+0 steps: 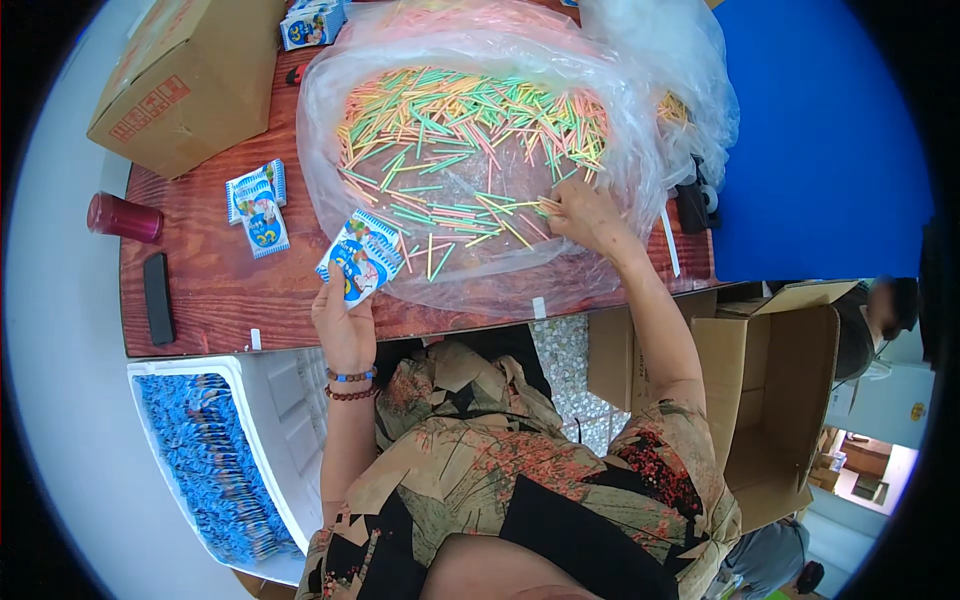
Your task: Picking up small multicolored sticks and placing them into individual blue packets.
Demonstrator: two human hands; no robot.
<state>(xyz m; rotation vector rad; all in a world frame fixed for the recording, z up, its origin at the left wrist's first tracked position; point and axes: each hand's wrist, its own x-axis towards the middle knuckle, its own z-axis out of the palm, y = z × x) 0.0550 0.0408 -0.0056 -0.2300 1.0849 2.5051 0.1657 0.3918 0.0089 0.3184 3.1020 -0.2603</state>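
My left hand (343, 318) grips a blue and white printed packet (362, 262) by its lower edge, above the table's front part. To the right, my right hand (587, 216) reaches into a wide clear plastic bag (325, 120) spread on the table. Its fingers are closed at the ends of a few thin pastel sticks (497, 208); how many they hold is hidden. Pink, green and yellow sticks (470, 100) are heaped thickly at the bag's far side and lie scattered nearer me.
More packets (262, 215) lie left on the wooden table (210, 290), near a carton (200, 85), a dark red cup (125, 218) and a black oblong object (158, 298). A white foam box (215, 450) of blue packets stands lower left. At right stands an open carton (775, 410); people are beyond.
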